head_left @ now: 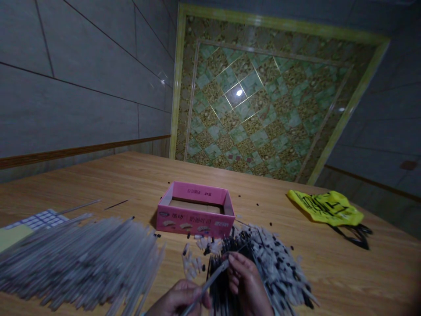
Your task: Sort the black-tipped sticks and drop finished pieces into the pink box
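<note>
My left hand (182, 297) is closed round the lower part of a slim translucent tube (212, 280), which looks like a pen barrel and slants up to the right. At the tube's upper end, my right hand (246, 277) pinches with thumb and forefinger; whether a thin refill also sits between them is too small to tell. Beneath and behind the hands lies a bundle of thin black sticks (217, 287), like pen refills. Right of it spreads a heap of short whitish pieces with black ends (279, 263). A few loose clear pieces (192, 263) lie left of the bundle.
A large pile of translucent tubes (88, 259) covers the table's left side. An open pink box (195, 221) stands beyond my hands. A yellow bag (325, 208) with black straps lies far right. Checked cloth or paper (39, 218) rests far left, and black bits dot the wooden table (263, 184).
</note>
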Demonstrator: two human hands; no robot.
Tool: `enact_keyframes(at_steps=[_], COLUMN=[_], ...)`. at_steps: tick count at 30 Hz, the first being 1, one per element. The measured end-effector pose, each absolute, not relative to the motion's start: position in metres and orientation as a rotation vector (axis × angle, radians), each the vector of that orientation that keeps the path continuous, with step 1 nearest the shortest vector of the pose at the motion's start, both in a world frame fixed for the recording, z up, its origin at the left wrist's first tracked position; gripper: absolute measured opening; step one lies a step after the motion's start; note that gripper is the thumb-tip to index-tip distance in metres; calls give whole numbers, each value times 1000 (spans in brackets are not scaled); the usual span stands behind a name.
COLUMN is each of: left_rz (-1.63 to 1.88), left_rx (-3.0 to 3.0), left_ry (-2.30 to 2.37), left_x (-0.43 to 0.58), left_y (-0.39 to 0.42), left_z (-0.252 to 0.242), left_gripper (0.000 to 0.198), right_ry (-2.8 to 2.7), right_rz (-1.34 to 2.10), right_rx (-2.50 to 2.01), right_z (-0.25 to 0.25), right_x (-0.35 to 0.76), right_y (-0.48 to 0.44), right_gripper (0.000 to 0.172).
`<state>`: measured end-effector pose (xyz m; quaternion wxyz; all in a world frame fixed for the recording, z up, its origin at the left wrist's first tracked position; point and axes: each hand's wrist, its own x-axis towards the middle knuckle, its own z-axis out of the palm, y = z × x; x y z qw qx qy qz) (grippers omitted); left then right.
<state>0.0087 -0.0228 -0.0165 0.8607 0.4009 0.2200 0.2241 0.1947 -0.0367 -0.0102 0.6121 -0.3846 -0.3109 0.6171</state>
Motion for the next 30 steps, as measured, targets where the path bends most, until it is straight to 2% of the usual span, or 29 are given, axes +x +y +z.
enact_keyframes(at_steps=[8, 14, 20, 30], left_rz=[478, 542, 451, 511], left_rx=[783, 660, 790, 852], left_ry=[442, 492, 462, 498], left_x=[8, 6, 7, 5], left_y=[-23, -30, -24, -26], left_z=[-15, -10, -14, -20], left_gripper=[38, 27, 36, 36], right_ry=[-895, -961, -903, -903], right_rz=[1387, 1388, 1452, 1495], right_rx=[-956, -1069, -1023, -1011], right_z=[-11, -10, -9, -8], right_x=[191, 193, 189, 189], right_y=[-39, -38, -36, -36], right_gripper=[24, 27, 29, 30])
